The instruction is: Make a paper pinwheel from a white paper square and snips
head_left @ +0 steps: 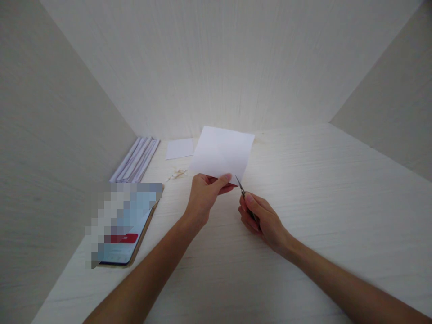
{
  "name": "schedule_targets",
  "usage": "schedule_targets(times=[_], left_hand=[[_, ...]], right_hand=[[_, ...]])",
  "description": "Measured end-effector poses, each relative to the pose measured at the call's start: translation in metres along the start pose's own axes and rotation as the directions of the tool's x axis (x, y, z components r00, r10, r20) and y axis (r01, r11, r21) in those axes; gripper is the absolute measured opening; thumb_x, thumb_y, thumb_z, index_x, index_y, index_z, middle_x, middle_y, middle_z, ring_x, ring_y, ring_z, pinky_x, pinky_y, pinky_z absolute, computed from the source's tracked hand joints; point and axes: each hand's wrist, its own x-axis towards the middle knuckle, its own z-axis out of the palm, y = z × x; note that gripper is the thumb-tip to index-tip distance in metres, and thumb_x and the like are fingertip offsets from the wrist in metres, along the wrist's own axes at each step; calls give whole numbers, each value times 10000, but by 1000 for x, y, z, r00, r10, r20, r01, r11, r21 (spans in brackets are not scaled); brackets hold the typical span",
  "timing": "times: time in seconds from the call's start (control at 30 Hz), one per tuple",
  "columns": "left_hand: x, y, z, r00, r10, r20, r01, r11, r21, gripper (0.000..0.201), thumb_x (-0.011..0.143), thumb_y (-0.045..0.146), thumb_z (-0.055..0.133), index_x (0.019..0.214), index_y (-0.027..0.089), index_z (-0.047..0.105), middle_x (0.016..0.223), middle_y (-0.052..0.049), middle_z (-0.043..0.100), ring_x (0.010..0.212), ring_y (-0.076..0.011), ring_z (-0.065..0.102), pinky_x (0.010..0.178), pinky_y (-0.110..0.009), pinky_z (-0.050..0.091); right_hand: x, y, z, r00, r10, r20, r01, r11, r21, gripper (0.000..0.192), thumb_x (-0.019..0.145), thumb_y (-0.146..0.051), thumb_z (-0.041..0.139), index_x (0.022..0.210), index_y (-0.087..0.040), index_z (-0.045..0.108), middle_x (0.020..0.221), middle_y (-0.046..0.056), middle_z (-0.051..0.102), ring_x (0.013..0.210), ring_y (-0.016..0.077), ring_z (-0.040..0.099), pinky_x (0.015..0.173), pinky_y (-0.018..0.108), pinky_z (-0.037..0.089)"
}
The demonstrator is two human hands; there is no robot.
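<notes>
My left hand [206, 193] pinches the lower edge of a white sheet of paper [222, 152] and holds it up above the pale wooden desk [303, 189]. My right hand [261, 218] grips a small pair of scissors [241, 186], whose thin metal tips point up at the sheet's lower right edge. Most of the scissors is hidden inside the fist.
A phone [126, 225] lies at the left, its screen lit. Behind it a stack of folded papers [137, 159] rests along the left wall. A small white paper piece [179, 148] and some scraps [177, 173] lie near the back wall. Walls enclose three sides.
</notes>
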Motion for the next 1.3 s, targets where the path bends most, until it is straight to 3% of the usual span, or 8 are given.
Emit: schedule_targets(times=[1.3], left_hand=[[0, 0, -2, 1000, -5, 9, 4, 999, 50, 155, 539, 229, 694, 620, 104, 652, 619, -33, 667, 565, -121, 608, 617, -253, 512]], right_hand=[[-1, 0, 2, 1000, 17, -23, -17, 1000, 10, 378, 805, -452, 419, 552, -182, 345, 373, -101, 281, 309, 22, 175, 297, 170, 126]])
